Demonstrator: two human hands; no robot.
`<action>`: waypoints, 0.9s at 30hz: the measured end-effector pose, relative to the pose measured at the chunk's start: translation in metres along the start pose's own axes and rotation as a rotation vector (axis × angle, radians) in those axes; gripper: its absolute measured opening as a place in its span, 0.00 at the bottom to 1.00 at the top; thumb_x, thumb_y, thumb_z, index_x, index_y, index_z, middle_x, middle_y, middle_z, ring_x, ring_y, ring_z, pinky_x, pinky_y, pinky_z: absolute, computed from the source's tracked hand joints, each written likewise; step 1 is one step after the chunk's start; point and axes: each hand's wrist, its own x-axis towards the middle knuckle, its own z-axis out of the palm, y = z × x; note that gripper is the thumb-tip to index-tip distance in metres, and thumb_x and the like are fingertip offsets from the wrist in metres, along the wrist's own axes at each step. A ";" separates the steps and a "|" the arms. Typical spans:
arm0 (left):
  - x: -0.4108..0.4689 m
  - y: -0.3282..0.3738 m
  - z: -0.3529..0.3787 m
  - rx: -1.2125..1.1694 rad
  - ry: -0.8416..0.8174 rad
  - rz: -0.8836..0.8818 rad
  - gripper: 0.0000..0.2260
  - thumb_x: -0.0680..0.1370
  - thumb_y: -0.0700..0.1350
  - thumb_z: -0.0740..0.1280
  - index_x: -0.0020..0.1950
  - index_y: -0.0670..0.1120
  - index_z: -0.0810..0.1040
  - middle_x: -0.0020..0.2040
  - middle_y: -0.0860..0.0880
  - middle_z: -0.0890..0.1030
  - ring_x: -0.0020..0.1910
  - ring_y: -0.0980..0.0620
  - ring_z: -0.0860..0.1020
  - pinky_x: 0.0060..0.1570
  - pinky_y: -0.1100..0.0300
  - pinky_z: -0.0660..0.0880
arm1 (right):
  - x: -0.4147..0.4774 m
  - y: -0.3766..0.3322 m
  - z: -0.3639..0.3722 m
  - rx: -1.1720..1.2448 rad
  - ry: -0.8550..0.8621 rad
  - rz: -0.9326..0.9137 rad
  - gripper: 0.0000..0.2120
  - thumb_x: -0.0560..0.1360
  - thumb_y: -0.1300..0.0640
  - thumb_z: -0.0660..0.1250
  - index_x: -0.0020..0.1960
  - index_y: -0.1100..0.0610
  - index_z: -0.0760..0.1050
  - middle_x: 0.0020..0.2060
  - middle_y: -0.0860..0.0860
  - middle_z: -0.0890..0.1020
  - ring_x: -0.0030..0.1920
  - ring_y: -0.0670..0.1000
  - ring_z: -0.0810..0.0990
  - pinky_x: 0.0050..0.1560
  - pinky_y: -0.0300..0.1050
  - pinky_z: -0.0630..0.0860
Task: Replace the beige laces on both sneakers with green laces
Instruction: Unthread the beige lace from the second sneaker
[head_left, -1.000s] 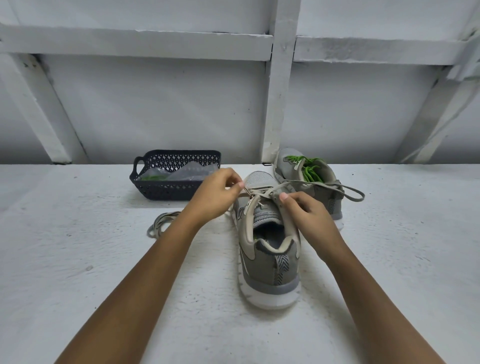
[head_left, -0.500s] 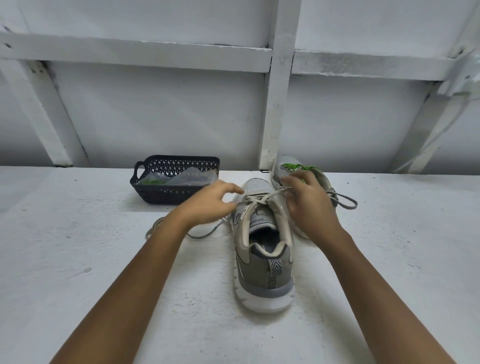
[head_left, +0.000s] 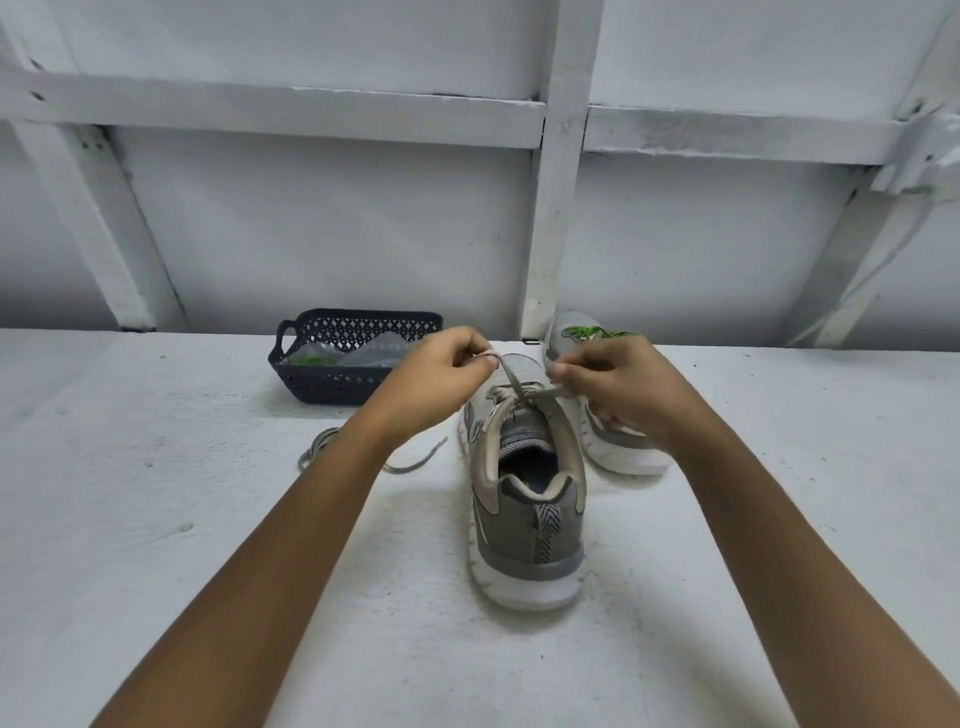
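my left hand (head_left: 441, 374) and right hand (head_left: 618, 384) pinched the beige lace (head_left: 511, 385); an uneven yank could have tipped the sneaker (head_left: 527, 519).

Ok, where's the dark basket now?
In the head view, the dark basket sits back left on the white surface, beyond the left hand and left of the near sneaker.

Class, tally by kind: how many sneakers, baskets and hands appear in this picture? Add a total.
Sneakers: 2, near sneaker and far sneaker
Baskets: 1, dark basket
Hands: 2, left hand and right hand, both pinching the beige lace
Total: 5
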 end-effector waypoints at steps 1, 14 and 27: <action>-0.005 0.003 0.000 0.008 -0.015 0.021 0.08 0.78 0.46 0.64 0.39 0.53 0.75 0.27 0.58 0.70 0.30 0.58 0.68 0.36 0.60 0.68 | -0.006 -0.002 -0.002 0.070 -0.034 0.020 0.06 0.76 0.58 0.68 0.40 0.55 0.80 0.22 0.44 0.77 0.18 0.41 0.65 0.19 0.33 0.61; -0.033 -0.013 0.015 0.314 -0.236 -0.080 0.30 0.71 0.53 0.72 0.66 0.62 0.59 0.62 0.53 0.66 0.59 0.55 0.69 0.55 0.58 0.68 | -0.035 -0.001 -0.017 -0.452 -0.152 -0.078 0.08 0.76 0.50 0.66 0.38 0.45 0.80 0.32 0.38 0.78 0.36 0.38 0.75 0.38 0.35 0.70; -0.040 -0.016 0.045 0.001 -0.028 -0.355 0.33 0.61 0.50 0.66 0.68 0.52 0.69 0.62 0.50 0.75 0.59 0.52 0.74 0.58 0.59 0.71 | 0.037 0.023 0.020 -0.304 -0.102 0.126 0.06 0.75 0.61 0.66 0.45 0.61 0.82 0.30 0.52 0.79 0.23 0.40 0.74 0.20 0.28 0.66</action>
